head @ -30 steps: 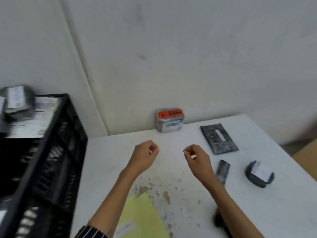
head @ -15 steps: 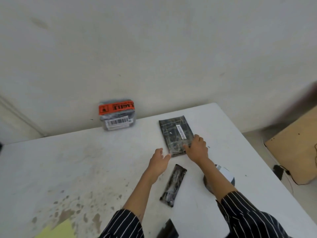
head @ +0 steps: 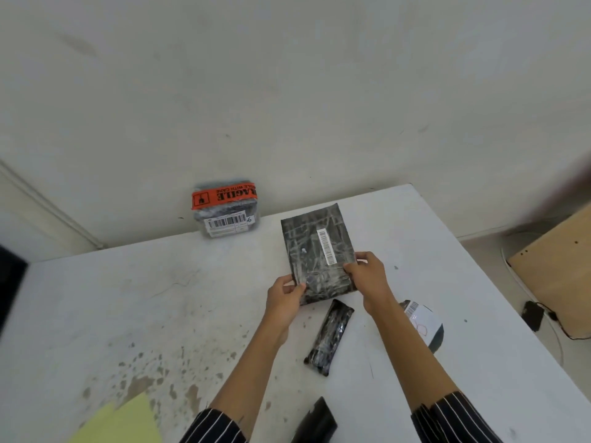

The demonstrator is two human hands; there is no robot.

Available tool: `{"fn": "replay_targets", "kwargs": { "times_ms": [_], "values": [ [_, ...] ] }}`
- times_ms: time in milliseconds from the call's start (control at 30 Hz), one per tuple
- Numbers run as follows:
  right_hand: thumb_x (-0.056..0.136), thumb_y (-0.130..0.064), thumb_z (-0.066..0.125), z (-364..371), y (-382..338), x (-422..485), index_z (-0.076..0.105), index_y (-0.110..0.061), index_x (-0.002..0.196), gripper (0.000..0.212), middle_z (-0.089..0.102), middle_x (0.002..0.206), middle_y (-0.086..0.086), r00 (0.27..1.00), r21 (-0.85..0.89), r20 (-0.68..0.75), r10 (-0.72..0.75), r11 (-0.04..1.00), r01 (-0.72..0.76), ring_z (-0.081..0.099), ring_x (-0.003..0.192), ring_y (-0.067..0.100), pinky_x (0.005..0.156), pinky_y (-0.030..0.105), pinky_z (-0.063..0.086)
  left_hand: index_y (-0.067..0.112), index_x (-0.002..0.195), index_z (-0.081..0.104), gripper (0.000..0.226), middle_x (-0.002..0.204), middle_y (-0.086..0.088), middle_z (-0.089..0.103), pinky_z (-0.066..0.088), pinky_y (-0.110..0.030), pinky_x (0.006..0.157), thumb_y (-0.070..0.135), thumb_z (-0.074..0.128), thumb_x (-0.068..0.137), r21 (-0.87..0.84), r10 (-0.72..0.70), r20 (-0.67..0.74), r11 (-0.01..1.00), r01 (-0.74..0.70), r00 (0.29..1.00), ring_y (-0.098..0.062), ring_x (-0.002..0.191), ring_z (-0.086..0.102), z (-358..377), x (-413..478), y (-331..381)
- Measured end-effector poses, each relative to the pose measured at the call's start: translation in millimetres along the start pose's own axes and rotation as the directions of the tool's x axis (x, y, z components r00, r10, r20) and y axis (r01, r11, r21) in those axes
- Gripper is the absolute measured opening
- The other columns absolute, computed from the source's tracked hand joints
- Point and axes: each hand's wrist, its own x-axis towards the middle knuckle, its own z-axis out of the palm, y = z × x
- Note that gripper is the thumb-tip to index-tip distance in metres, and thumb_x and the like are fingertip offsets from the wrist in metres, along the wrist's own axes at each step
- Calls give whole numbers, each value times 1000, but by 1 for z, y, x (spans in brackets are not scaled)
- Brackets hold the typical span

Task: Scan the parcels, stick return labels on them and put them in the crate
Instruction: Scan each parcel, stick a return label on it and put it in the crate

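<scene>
Between our two hands sits the flat black parcel (head: 316,251), and both of them have it. Our left hand (head: 283,298) pinches the near left corner, thumb on top. Our right hand (head: 367,279) curls around the near right edge, thumb laid on the wrapping. The parcel is over the far right part of the white table (head: 128,298); we cannot tell whether its near end is lifted clear or resting. Its long axis runs away from us toward the wall, the far end leaning slightly left. A narrow white barcode strip (head: 326,246) lies along that same axis, on the right half of the top face.

Just beneath our wrists, a slim black parcel (head: 329,337) lies flat, its length running near-left to far-right and its far end just short of the one we hold. Right of it, partly behind our right forearm, sits a round dark parcel (head: 423,324) with a white label on top. Back against the wall stands a wrapped parcel with orange fragile tape (head: 225,211), its barcode facing us. Closest to us, a yellow sheet (head: 118,423) pokes in at the bottom left and a black object (head: 315,423) at the bottom edge. A cardboard box (head: 556,276) sits off the table to the right.
</scene>
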Motion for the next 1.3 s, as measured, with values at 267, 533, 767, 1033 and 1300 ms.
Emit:
{"fn": "replay_targets", "kwargs": {
  "times_ms": [267, 533, 767, 1033, 1300],
  "values": [
    [82, 4, 55, 12, -5, -100, 66, -8, 92, 19, 67, 74, 13, 980, -65, 179, -91, 992, 104, 54, 63, 24, 62, 35, 45, 17, 119, 48, 36, 107, -5, 62, 54, -32, 78, 31, 62, 88, -220, 115, -112, 966, -138, 987, -19, 97, 63, -92, -60, -17],
    [87, -15, 61, 26, 15, -174, 64, -17, 106, 19, 66, 99, 11, 904, -311, 331, -272, 873, 377, 59, 86, 21, 78, 36, 49, 10, 106, 60, 17, 101, -9, 63, 56, -33, 74, 6, 60, 90, -81, 152, 3, 985, -151, 988, -24, 89, 63, -175, -128, -51],
    [75, -62, 64, 5, 113, -241, 29, -14, 142, 90, 36, 138, 9, 977, -682, 44, -209, 709, 182, 33, 129, 26, 107, 40, 29, 4, 115, 51, 23, 110, -14, 58, 52, -40, 80, 1, 54, 92, -261, 50, -122, 962, -80, 991, -32, 101, 58, -207, -156, -95],
    [89, -28, 57, 13, 163, -257, 40, -11, 119, 38, 51, 116, 8, 991, -885, 57, -119, 454, 105, 51, 100, 22, 79, 31, 44, 6, 116, 48, 24, 111, -16, 56, 49, -42, 85, -1, 52, 93, -441, -55, -161, 897, -22, 985, -35, 108, 56, -208, -170, -113],
    [83, -26, 67, 21, 116, -303, 50, -7, 86, 25, 59, 75, 13, 971, -322, 205, -127, 928, 189, 51, 56, 18, 53, 29, 43, 6, 112, 49, 21, 118, -17, 54, 49, -45, 89, -1, 52, 93, -500, -86, -178, 866, -15, 980, -35, 115, 53, -195, -170, -117]
  ]
}}
